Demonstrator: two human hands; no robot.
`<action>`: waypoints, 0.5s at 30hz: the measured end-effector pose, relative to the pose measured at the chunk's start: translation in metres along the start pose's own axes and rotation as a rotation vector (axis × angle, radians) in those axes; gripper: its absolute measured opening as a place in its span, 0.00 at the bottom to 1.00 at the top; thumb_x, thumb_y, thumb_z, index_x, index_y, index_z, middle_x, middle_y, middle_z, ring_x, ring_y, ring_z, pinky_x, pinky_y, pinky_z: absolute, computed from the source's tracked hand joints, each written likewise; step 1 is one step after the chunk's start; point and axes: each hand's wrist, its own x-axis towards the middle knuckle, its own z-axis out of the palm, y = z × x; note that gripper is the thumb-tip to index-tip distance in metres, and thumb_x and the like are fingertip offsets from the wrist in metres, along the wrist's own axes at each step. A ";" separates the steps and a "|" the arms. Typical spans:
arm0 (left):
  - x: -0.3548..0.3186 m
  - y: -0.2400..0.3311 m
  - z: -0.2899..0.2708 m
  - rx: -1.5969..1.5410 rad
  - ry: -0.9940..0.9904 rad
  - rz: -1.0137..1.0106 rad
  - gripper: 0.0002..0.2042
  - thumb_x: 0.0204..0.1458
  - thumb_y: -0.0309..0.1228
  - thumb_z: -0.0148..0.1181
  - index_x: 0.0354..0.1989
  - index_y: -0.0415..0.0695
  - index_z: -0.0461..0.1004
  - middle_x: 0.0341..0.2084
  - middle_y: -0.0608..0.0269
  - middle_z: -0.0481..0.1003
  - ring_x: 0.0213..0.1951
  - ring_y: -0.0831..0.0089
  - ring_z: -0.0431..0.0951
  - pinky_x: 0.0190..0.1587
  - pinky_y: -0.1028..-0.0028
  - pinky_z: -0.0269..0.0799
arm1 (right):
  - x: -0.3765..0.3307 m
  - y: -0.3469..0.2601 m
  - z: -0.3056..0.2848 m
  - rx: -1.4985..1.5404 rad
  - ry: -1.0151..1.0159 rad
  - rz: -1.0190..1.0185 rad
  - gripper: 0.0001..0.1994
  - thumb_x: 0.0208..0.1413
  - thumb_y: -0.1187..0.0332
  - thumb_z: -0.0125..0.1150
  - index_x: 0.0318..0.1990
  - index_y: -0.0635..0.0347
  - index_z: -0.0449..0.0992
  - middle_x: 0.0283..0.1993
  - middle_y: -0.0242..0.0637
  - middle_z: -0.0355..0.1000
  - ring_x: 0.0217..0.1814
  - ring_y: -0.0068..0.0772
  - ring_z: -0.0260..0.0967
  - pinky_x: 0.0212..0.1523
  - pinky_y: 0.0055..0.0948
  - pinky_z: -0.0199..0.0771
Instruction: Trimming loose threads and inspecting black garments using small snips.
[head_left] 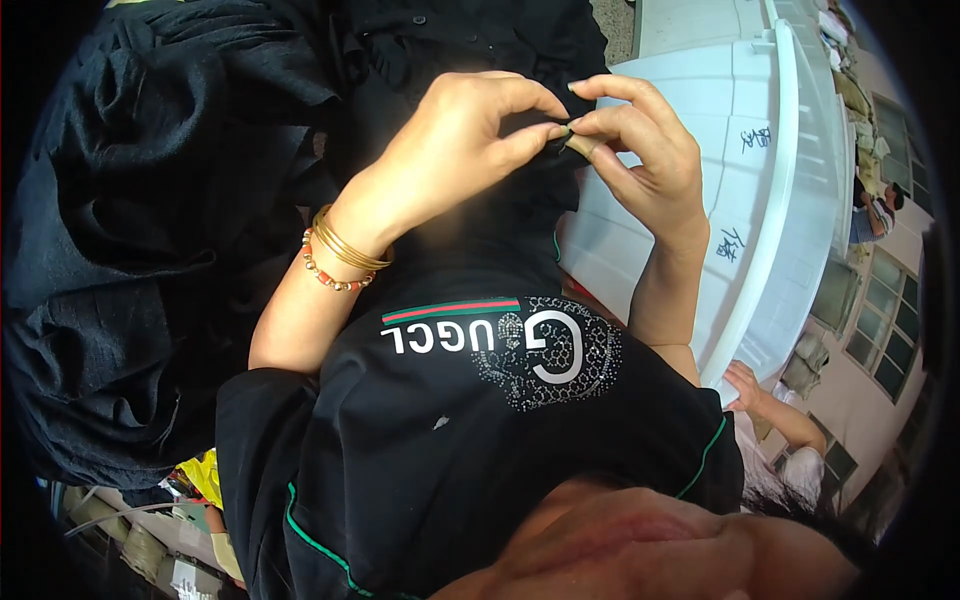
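My left hand (470, 135), with gold bangles and a red-and-gold beaded bracelet at the wrist, has its thumb and index finger closed in a pinch. Facing it, my right hand (655, 150) pinches at the same spot, its thumb against a bent finger and its index finger raised. A tiny dark bit shows between the fingertips of both hands; whether it is cloth, thread or something else I cannot tell. Beneath and beyond the hands lies a black buttoned garment (450, 50), partly hidden by them.
A big heap of black cloth (150, 200) fills the left side. To the right stands a large white plastic tub (785, 150) with dark handwritten marks. Another person's hand (741, 385) touches its rim. A further person (877, 215) is at the far right.
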 end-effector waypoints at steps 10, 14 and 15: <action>-0.002 -0.007 0.012 0.159 0.123 0.197 0.09 0.47 0.20 0.67 0.38 0.40 0.79 0.32 0.59 0.80 0.34 0.65 0.82 0.34 0.75 0.77 | -0.004 0.019 -0.001 0.266 -0.068 0.302 0.12 0.46 0.83 0.63 0.40 0.67 0.79 0.36 0.34 0.75 0.32 0.16 0.75 0.32 0.14 0.76; -0.002 -0.006 0.013 0.176 0.158 0.282 0.10 0.46 0.16 0.66 0.38 0.39 0.78 0.33 0.58 0.80 0.36 0.64 0.82 0.38 0.73 0.79 | -0.006 0.024 0.003 0.437 0.003 0.297 0.08 0.47 0.82 0.66 0.37 0.70 0.79 0.36 0.33 0.75 0.33 0.16 0.75 0.32 0.13 0.76; -0.002 -0.007 0.012 0.191 0.166 0.293 0.11 0.45 0.16 0.66 0.38 0.38 0.78 0.33 0.57 0.80 0.36 0.64 0.82 0.38 0.73 0.79 | -0.005 0.023 0.004 0.440 0.012 0.289 0.07 0.47 0.82 0.67 0.36 0.69 0.79 0.36 0.33 0.75 0.33 0.16 0.75 0.32 0.13 0.76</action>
